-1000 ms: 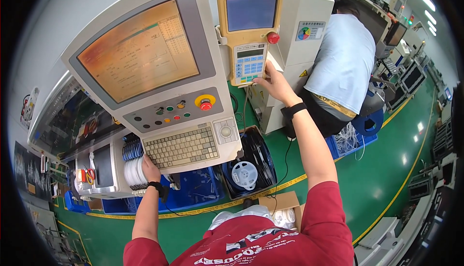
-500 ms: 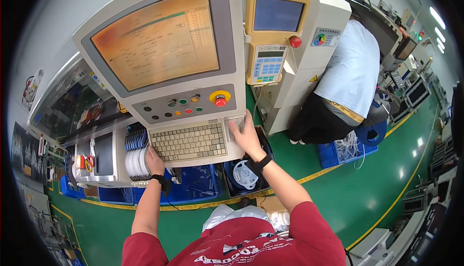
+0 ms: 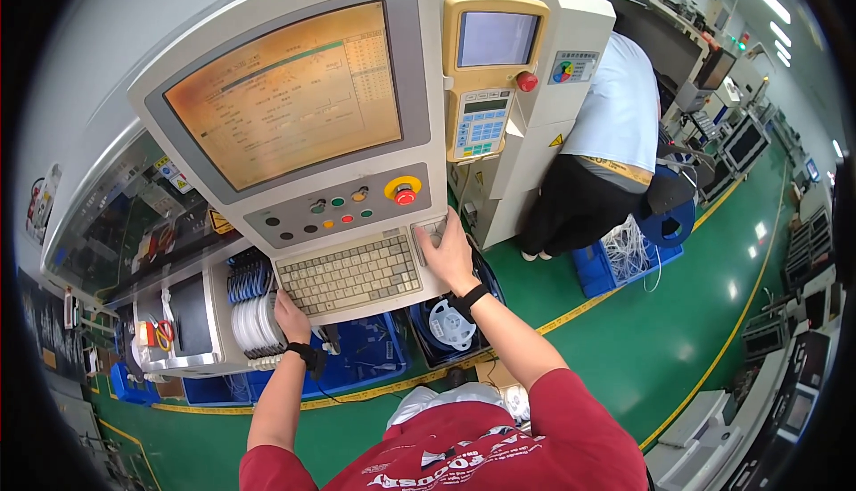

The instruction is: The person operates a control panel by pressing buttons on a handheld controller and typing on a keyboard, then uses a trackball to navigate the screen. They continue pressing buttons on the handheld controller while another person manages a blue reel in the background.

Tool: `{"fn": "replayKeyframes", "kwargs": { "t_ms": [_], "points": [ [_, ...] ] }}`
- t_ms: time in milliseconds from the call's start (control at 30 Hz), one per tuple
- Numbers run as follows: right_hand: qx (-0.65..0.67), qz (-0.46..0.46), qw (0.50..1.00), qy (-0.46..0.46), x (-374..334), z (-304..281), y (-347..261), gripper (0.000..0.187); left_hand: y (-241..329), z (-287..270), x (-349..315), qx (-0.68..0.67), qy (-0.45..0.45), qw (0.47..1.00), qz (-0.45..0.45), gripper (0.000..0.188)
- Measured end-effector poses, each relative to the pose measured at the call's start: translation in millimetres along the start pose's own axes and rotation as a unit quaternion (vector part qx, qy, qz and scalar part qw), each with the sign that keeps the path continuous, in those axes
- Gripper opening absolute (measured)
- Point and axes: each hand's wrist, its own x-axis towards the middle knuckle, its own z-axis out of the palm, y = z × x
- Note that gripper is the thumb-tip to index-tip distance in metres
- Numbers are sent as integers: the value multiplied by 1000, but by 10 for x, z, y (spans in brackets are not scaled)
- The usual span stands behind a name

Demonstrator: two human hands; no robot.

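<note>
Head view shows the right hand [image 3: 448, 255] loose on a grey pad [image 3: 432, 225], thumb and fingers spread. The pad peeks out at 11 o'clock from that grip, partly hidden, and the right hand is nearer to it. The keyboard [image 3: 348, 272] lies at 9 o'clock from the right grip. Its long side runs almost from 9 to 3, the 3 end a bit higher. The left hand [image 3: 290, 317] is at the keyboard's 8 o'clock corner; its fingertips are hidden, so I cannot tell if it grasps anything. The pale surface [image 3: 433, 285] sits below an orange screen [image 3: 285, 94]. On the green floor [image 3: 678, 339], a blue tub [image 3: 591, 279] stands at 3 o'clock from the right hand.
</note>
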Motion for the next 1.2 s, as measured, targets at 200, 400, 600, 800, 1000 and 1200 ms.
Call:
{"fn": "replayKeyframes", "kwargs": {
  "t_ms": [200,400,600,800,1000,1200],
  "points": [
    [-5,-51,998,37,-43,78,81,79,-160,-36,7,16,14,1000,-2,54],
    [-8,-43,999,33,-49,70,22,79,8,8,8,36,30,999,2,52],
    [-16,-38,998,48,-71,130,47,81,150,-3,-17,35,40,998,19,48],
    [-47,-33,997,52,-120,115,-65,78,188,-16,-38,32,47,998,15,47],
    [-63,-39,995,60,-98,109,29,75,234,22,-36,27,67,997,39,48],
    [-92,-33,993,68,-138,135,-82,74,247,-15,-28,39,49,998,28,47]
  ]
}}
